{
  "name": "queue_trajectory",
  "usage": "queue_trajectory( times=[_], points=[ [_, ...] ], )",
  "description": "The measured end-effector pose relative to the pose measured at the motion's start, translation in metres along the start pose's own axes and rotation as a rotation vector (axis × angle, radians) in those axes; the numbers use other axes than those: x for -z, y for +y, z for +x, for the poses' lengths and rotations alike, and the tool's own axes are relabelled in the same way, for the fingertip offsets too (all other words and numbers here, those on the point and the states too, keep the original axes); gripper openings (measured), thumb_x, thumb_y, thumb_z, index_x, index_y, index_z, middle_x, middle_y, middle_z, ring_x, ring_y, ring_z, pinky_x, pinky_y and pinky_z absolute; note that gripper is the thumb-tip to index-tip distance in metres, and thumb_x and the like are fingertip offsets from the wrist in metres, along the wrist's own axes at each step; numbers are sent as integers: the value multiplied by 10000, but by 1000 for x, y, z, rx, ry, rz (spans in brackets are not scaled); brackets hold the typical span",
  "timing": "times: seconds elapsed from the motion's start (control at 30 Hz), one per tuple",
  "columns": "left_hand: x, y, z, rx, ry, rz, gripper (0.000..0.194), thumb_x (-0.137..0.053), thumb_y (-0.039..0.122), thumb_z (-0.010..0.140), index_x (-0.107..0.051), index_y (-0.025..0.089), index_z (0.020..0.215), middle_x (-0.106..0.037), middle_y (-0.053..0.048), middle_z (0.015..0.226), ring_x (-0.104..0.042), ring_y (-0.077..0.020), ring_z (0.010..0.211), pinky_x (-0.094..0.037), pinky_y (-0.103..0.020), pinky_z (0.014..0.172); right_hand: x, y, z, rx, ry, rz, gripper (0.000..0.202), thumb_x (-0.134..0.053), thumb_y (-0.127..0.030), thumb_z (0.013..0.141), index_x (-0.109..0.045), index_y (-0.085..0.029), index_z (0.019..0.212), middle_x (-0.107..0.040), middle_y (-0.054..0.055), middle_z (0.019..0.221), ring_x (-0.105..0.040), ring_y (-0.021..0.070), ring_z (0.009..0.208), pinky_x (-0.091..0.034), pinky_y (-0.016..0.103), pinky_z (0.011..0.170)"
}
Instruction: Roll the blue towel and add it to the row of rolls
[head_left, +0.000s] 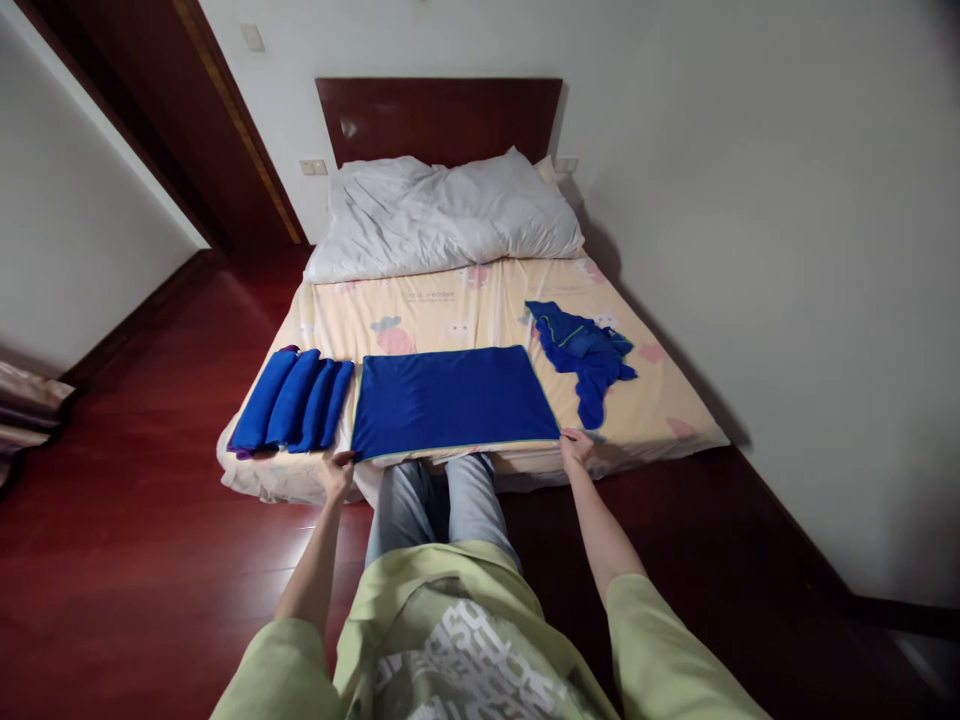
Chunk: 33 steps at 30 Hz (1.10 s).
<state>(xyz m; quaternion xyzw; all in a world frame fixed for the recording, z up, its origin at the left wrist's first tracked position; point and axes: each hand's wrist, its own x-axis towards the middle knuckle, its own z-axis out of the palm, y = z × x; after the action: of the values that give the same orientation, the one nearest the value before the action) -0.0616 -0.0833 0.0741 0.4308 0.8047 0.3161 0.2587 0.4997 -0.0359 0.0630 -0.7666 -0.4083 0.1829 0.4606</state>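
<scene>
Blue towel (450, 400) pinched at near corners by left hand (337, 472) and right hand (576, 447) fingers.

Open bedsheet runs between the flat blue towel (452, 400) and the white pillows (442, 215), free for reaching. Rolled blue towels (292, 400) lie just beside its left edge, leaving only a narrow gap. A crumpled blue cloth (585, 355) sits near the right, the wall (787, 250) close beyond

Ahead of you, four rolled blue towels (292, 400) lie side by side, a crumpled blue cloth (583, 352) sits apart, white rumpled pillows (442, 215) touch the dark wooden headboard (439, 118)
</scene>
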Motion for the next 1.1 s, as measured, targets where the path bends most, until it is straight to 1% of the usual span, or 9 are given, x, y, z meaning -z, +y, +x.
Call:
queue_trajectory(
  times=[0.17,0.33,0.43,0.5,0.6,0.7,0.87,0.97,1.1],
  points=[
    [-3,-3,0,-36,11,49,354,-501,198,751,-744,180,1008,-783,-85,1004,-720,-277,1070,-531,-401,1008,-8,0,-5,-151,178,-83,121,-525,-188,617,-646,-189,633,-749,107,726,-732,296,863,-567,400,903],
    [-6,-6,-5,-50,17,88,365,-490,195,762,-725,180,1043,-775,-105,1042,-727,-250,1039,-545,-377,978,-17,4,-19,-226,234,-135,272,-493,-174,616,-725,-172,759,-777,125,899,-718,272,883,-558,349,845],
    [-6,-5,-6,-47,-1,125,367,-478,205,793,-720,155,1064,-772,-131,1017,-735,-255,994,-552,-361,939,-15,8,-22,-283,212,-195,355,-491,-165,628,-765,-165,854,-766,138,924,-690,295,926,-543,387,856],
    [-4,-4,-4,-44,-38,181,380,-466,217,820,-716,136,1094,-769,-148,985,-741,-261,948,-560,-353,891,-13,6,-23,-239,193,-254,404,-489,-157,658,-776,-147,943,-750,168,1003,-650,327,1023,-513,440,916],
    [-2,0,-2,-64,-92,314,380,-459,270,874,-713,140,1125,-763,-159,962,-737,-278,930,-557,-356,848,-17,-9,-25,-55,158,-313,450,-480,-171,741,-744,-134,1104,-690,191,1199,-554,346,1186,-421,510,1043],
    [-1,6,0,-108,-116,481,386,-445,349,926,-711,166,1138,-751,-166,1028,-722,-300,979,-549,-368,827,-37,-37,-24,69,56,-306,519,-456,-229,841,-633,-134,1320,-596,187,1366,-474,343,1294,-348,538,1112],
    [1,24,3,-235,-143,702,364,-424,357,961,-721,179,1074,-720,-162,1058,-699,-287,1030,-543,-347,845,-99,-79,-26,95,-67,-357,617,-386,-339,948,-416,-147,1533,-377,175,1593,-320,350,1451,-283,565,1165],
    [0,36,11,-393,-164,721,367,-403,318,980,-725,177,1088,-705,-155,1093,-666,-270,1103,-524,-352,950,-131,-81,-36,131,-165,-434,633,-347,-375,977,-387,-120,1555,-312,173,1636,-218,353,1518,-160,609,1213],
    [-13,53,31,-583,-198,630,418,-401,345,1004,-664,189,1290,-632,-136,1356,-552,-253,1319,-417,-377,1148,-149,-65,-50,183,-203,-495,650,-317,-388,986,-386,-82,1556,-266,190,1654,-141,361,1551,-94,651,1218]
  ],
)
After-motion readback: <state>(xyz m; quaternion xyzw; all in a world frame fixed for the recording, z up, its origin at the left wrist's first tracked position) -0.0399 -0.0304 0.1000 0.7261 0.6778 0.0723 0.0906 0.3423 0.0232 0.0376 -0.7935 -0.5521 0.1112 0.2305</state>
